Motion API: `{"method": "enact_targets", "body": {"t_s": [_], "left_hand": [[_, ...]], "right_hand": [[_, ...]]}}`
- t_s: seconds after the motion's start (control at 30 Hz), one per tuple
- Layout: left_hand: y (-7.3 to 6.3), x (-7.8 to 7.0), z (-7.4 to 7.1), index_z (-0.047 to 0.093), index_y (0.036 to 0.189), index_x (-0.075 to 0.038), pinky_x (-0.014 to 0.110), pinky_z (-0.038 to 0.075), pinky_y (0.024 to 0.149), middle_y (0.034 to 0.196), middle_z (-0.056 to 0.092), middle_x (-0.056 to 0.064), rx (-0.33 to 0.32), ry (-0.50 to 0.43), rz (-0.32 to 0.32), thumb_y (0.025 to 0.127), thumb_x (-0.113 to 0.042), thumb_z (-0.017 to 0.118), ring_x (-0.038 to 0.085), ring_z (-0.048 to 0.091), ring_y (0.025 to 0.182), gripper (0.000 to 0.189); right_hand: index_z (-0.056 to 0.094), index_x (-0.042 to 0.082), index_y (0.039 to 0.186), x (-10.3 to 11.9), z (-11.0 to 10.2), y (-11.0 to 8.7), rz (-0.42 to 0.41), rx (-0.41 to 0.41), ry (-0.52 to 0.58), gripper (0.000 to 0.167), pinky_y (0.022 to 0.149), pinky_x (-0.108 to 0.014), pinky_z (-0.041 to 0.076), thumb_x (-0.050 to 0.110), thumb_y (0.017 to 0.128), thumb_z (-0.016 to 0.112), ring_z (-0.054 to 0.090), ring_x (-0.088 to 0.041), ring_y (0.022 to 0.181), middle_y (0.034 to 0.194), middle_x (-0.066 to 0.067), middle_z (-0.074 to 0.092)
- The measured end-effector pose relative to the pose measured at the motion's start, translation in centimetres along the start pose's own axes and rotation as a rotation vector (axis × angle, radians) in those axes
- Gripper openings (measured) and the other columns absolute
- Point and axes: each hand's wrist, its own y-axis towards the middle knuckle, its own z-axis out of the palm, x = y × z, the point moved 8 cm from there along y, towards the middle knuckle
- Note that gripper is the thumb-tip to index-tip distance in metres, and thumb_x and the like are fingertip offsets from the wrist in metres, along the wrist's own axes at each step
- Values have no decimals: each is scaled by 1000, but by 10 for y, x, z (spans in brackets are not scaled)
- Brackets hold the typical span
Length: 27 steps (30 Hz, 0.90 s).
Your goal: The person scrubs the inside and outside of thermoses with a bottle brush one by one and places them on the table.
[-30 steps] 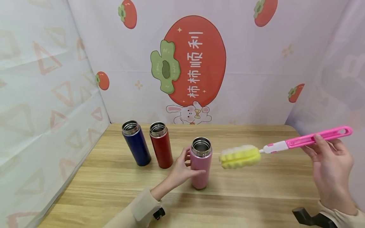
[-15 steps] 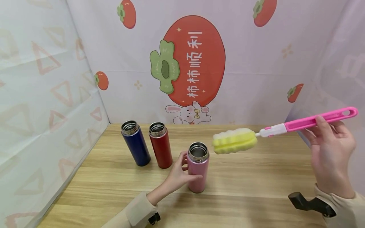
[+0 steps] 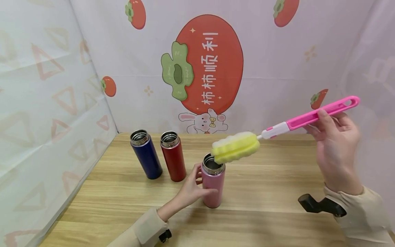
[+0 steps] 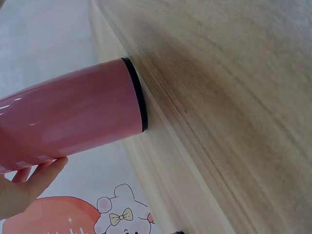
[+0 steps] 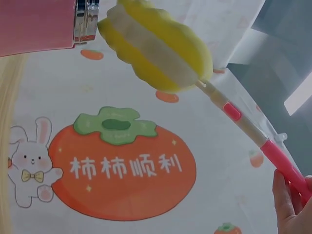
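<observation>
My left hand [image 3: 192,188] grips a pink bottle [image 3: 213,188] around its side, and the bottle stands upright on the table without a lid. In the left wrist view the pink bottle's [image 4: 73,114] black-edged base is close over the wood, fingers at its side. My right hand [image 3: 339,144] holds a bottle brush [image 3: 236,147] by its pink handle, thumb on top. The brush slopes down to the left, its yellow and white sponge head overlapping the bottle's open steel mouth. From the right wrist, the sponge head [image 5: 156,46] shows right at the bottle's metal rim [image 5: 87,22].
A red bottle [image 3: 174,161] and a dark blue bottle [image 3: 147,159], both uncapped, stand on the wooden table [image 3: 262,206] left of the pink one. A printed cloth [image 3: 262,68] rises behind the table, with more cloth on both sides.
My right hand has lifted the brush and brought it left, so its sponge head now overlaps the pink bottle's mouth. The left hand has drawn the bottle slightly nearer and left.
</observation>
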Motion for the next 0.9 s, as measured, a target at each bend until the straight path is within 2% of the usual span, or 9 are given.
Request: {"method": "enact_targets", "body": {"t_s": [0.17, 0.3, 0.57, 0.77, 0.9], "left_hand": [[0, -1, 1, 32, 127, -16, 36, 45, 83, 116, 50, 5, 15, -1, -13, 66, -21, 78, 21, 52, 102, 76], [0, 0, 2, 33, 126, -17, 35, 46, 83, 115, 50, 5, 21, 5, -21, 66, -21, 78, 21, 52, 102, 75], [0, -1, 2, 32, 126, -17, 33, 46, 83, 114, 50, 5, 21, 12, -7, 66, -22, 78, 20, 53, 101, 75], [-1, -1, 1, 32, 126, -16, 34, 46, 83, 114, 51, 6, 19, 23, -13, 66, -23, 78, 21, 53, 101, 75], [0, 2, 0, 33, 127, -16, 36, 46, 83, 116, 51, 6, 25, 29, -22, 67, -22, 77, 22, 53, 102, 74]], "right_hand": [[51, -13, 104, -8, 17, 3, 24, 32, -11, 26, 67, -41, 47, -15, 78, 54, 62, -30, 67, 79, -21, 58], [50, -13, 103, -9, 37, 6, 12, 108, -106, 26, 68, -40, 49, -13, 77, 57, 62, -29, 70, 79, -20, 59], [54, -10, 102, -10, 92, 15, 17, 287, -495, 33, 67, -35, 50, -2, 73, 67, 63, -27, 73, 80, -18, 62], [56, -5, 99, -22, 137, 19, 28, 470, -671, 27, 63, -30, 51, 2, 75, 67, 64, -22, 69, 79, -15, 61], [58, 0, 99, -32, 160, 18, -9, 560, -831, 23, 61, -26, 51, 4, 77, 66, 65, -17, 69, 78, -10, 63]]}}
